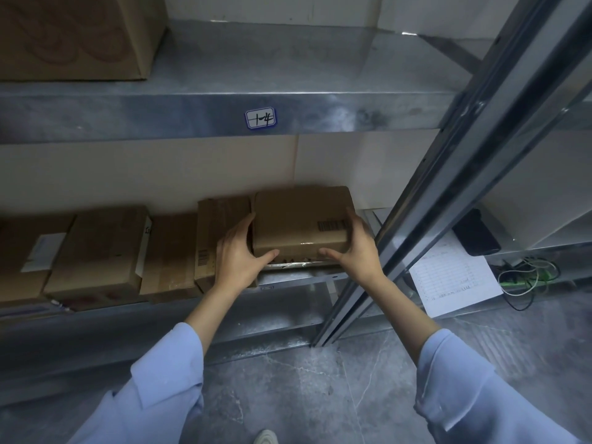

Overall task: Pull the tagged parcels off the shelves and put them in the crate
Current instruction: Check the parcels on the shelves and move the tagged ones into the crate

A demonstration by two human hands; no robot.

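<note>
A brown cardboard parcel [298, 222] with a printed barcode lies at the right end of the lower metal shelf [294, 277], its front edge at the shelf lip. My left hand [238, 254] grips its left side, fingers behind the side and thumb along the front. My right hand [355, 245] grips its right side the same way. No crate is in view.
Several more cardboard parcels [99, 251] fill the lower shelf to the left. The upper shelf [192, 113] carries a label reading 1-4 and a large carton [77, 36]. A steel upright [448, 174] stands close to my right wrist. Paper sheet [455, 277], dark device and cables lie right.
</note>
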